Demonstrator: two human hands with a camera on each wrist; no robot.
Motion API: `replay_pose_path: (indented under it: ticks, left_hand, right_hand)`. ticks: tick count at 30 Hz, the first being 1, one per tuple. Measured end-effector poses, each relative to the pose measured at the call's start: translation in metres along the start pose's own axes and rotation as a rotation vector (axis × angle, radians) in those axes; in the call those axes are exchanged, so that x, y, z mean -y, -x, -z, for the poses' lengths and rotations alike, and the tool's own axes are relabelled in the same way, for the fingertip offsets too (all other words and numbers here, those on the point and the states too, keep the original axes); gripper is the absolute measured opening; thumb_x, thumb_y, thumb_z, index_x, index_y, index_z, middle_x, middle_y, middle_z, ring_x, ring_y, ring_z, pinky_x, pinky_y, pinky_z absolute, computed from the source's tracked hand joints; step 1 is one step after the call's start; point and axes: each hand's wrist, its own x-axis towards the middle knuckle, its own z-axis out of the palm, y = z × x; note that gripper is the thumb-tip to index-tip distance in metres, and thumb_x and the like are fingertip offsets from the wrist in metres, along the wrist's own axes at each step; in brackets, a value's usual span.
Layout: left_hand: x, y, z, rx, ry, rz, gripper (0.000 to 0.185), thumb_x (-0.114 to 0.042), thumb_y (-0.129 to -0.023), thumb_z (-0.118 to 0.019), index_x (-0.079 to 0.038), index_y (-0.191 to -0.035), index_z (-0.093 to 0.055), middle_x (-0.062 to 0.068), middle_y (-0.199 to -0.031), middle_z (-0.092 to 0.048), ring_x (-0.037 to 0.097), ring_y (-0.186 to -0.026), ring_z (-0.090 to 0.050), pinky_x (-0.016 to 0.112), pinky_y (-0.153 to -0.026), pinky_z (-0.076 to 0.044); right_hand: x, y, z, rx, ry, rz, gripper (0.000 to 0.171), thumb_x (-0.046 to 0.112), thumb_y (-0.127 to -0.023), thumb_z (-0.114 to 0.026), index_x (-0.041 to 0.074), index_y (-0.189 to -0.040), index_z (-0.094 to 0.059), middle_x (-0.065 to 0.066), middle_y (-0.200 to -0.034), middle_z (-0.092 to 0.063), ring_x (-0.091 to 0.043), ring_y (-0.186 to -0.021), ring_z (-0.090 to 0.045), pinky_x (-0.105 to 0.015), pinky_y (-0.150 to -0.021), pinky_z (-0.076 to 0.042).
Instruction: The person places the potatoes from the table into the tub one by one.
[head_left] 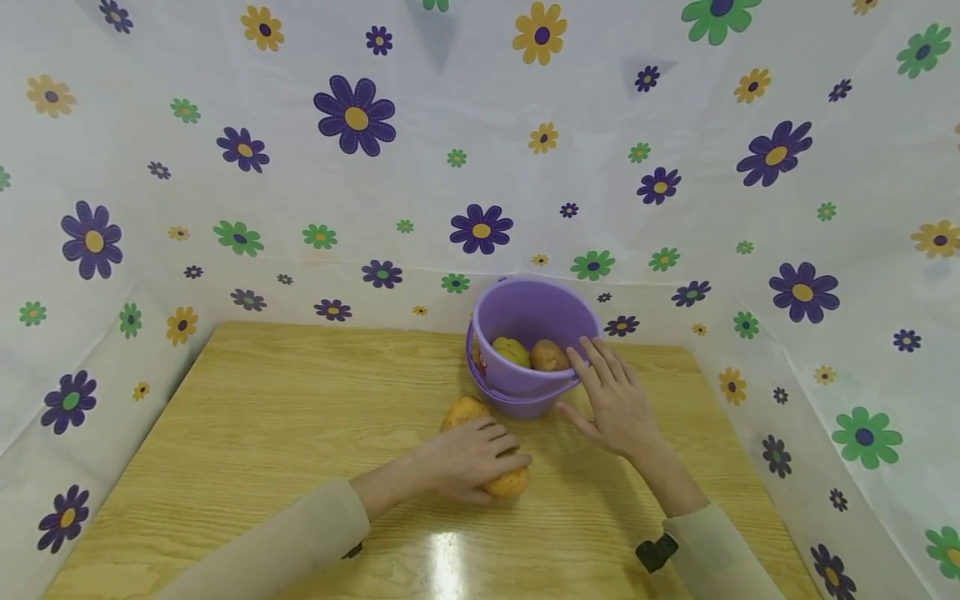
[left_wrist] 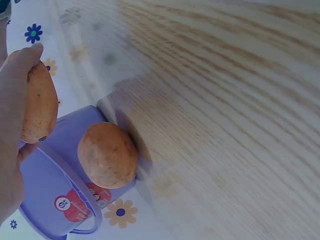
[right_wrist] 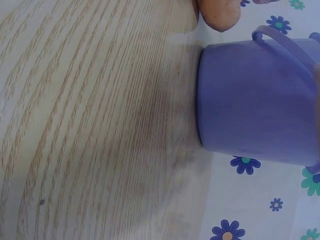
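Observation:
A purple plastic bucket (head_left: 525, 312) stands at the back of the wooden table (head_left: 262, 433) and holds a yellow-green fruit (head_left: 510, 350) and a brown potato (head_left: 550, 356). My left hand (head_left: 498, 458) grips a potato (head_left: 510, 483) low over the table in front of the bucket. The left wrist view shows this held potato (left_wrist: 39, 102) against my palm. A second loose potato (head_left: 463, 411) (left_wrist: 107, 155) lies against the bucket's (left_wrist: 50, 185) front. My right hand (head_left: 600, 371) lies with straight fingers on the bucket's right side, near the rim. In the right wrist view the bucket (right_wrist: 255, 105) fills the right half.
A white cloth with flower prints (head_left: 480, 167) walls in the table at the back and both sides. Bare wood stretches to the left of the bucket and along the front edge. A dark wrist strap (head_left: 656, 552) sits on my right sleeve.

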Motion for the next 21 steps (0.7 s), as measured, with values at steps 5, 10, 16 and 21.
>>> replay_pose_path:
  ticks: [5, 10, 16, 21]
  left_hand:
    - [0.002, -0.001, 0.007, -0.001, 0.009, 0.011, 0.07, -0.066, -0.093, -0.067, -0.023, -0.147, -0.054, -0.002, -0.136, -0.066, 0.016, -0.126, -0.063, 0.036, -0.113, -0.052]
    - [0.006, -0.001, 0.013, -0.014, -0.01, 0.004, 0.074, -0.066, -0.09, -0.069, -0.023, -0.149, -0.055, -0.002, -0.136, -0.067, 0.016, -0.125, -0.064, 0.037, -0.114, -0.051]
    - [0.009, -0.006, 0.018, -0.053, -0.022, -0.014, 0.077, -0.063, -0.085, -0.076, -0.023, -0.148, -0.056, -0.001, -0.136, -0.067, 0.016, -0.124, -0.064, 0.036, -0.113, -0.051]
    - [0.014, -0.01, 0.026, -0.118, -0.006, 0.009, 0.073, -0.063, -0.085, -0.077, -0.023, -0.143, -0.059, -0.001, -0.132, -0.067, 0.018, -0.122, -0.063, 0.037, -0.111, -0.052]
  right_hand:
    - [0.001, 0.0, 0.001, 0.012, -0.002, -0.001, 0.086, 0.071, -0.103, -0.039, 0.003, -0.155, -0.049, -0.024, -0.156, -0.053, -0.043, -0.145, -0.049, -0.06, -0.112, -0.049]
    - [0.001, 0.0, 0.001, 0.022, -0.003, -0.008, 0.086, 0.071, -0.103, -0.037, 0.003, -0.155, -0.048, -0.024, -0.157, -0.053, -0.043, -0.146, -0.048, -0.06, -0.114, -0.048]
    - [0.0, 0.001, 0.002, 0.06, 0.001, -0.017, 0.085, 0.061, -0.095, -0.059, 0.005, -0.158, -0.045, -0.023, -0.16, -0.049, -0.042, -0.149, -0.046, -0.06, -0.116, -0.047]
    - [0.001, 0.0, 0.003, 0.06, 0.007, -0.015, 0.084, 0.062, -0.097, -0.056, 0.005, -0.157, -0.046, -0.023, -0.16, -0.049, -0.042, -0.149, -0.046, -0.06, -0.115, -0.048]
